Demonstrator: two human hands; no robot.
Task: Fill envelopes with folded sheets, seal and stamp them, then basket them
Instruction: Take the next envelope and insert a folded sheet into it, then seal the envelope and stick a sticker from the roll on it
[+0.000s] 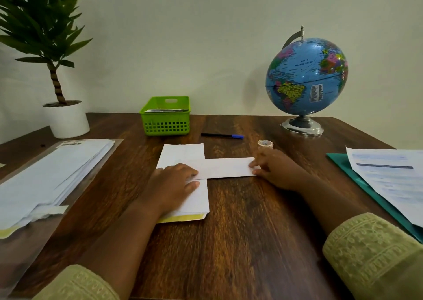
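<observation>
Sheet Laid Across Envelope at Table Centre

A white envelope point(183, 153) was laid lengthwise at the centre of the wooden table point(240, 235), its yellow-edged flap turned to the near end. A folded sheet point(224, 168) was set crosswise over it, its greater part reaching out to the right. The envelope was pressed flat by the left hand point(174, 183), fingers straight and spread, their tips at the sheet's left end. The sheet's right end was touched by the curled fingers of the right hand point(274, 169); whether it was pinched cannot be told. A small tape roll point(265, 143) was seen just beyond that hand, and a blue-capped pen point(222, 135) farther off. Envelopes were stored in the green basket point(166, 125) at the far edge. A stack of envelopes point(50, 173) was kept at the left, printed sheets point(389, 180) at the right.
</observation>
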